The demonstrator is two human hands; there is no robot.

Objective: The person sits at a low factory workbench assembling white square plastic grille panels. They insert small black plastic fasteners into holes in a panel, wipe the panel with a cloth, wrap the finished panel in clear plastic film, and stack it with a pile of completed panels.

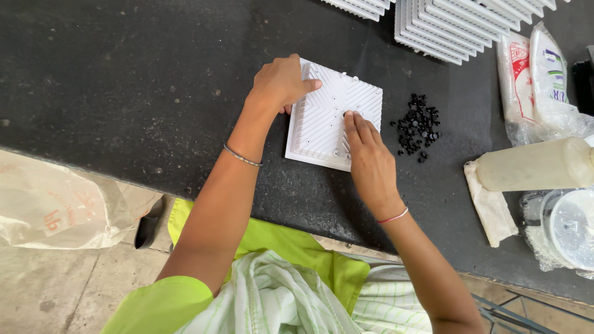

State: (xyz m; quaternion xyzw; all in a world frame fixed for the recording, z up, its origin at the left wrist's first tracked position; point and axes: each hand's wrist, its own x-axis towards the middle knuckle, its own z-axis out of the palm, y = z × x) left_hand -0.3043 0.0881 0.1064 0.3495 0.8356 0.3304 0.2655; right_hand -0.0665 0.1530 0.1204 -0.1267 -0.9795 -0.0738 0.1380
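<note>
A white square ribbed plastic plate (328, 133) lies flat on the black worktop (124, 80). My left hand (281, 83) rests on the plate's upper left corner, fingers curled over its edge, holding it down. My right hand (366, 154) lies on the plate's right part, its fingertips pressing a small black piece (344, 114) into the ribbed face. Just right of the plate, a pile of several small black pieces (418, 127) sits on the worktop.
Stacks of the same white ribbed plates (455, 25) stand at the back. At the right are plastic bags (532, 80), a cloudy plastic bottle on its side (535, 164) and a white lidded tub (572, 229). A crumpled plastic bag (55, 207) lies on the floor at left.
</note>
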